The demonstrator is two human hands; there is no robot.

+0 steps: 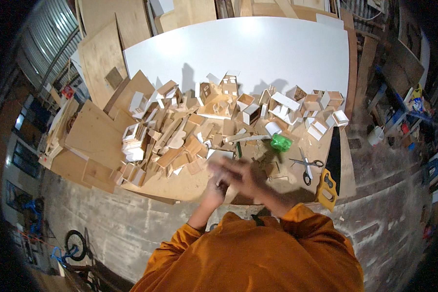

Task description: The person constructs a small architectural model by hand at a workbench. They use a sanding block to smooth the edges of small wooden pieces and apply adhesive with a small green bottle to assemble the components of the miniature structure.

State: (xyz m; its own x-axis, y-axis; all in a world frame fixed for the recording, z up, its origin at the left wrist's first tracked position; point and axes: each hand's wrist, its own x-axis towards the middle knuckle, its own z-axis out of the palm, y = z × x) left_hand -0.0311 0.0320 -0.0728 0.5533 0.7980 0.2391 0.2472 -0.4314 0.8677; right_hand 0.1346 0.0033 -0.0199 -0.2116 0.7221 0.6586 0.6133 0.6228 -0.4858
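Near the front edge of the worktable my two hands are close together, one over the other. My right hand (243, 179) reaches leftward across the left with its fingers stretched out, smeared by motion. My left hand (213, 193) is lower, its fingers mostly hidden behind the right; a small dark spot shows between the hands, too small to name. Just beyond the fingertips lies a small white-faced piece of board (220, 155). To the right are a green plastic bottle (281, 142), scissors (306, 165) with spread blades, and a handsaw (328, 187) with a yellow handle.
Wood offcuts (173, 155) crowd the left and middle of the table (297, 187). Small wooden model houses (228, 85) and open boxes (283, 107) stand along the back, before a large white panel (238, 51). Plywood sheets (100, 129) lean at left. A bicycle wheel (76, 245) is lower left.
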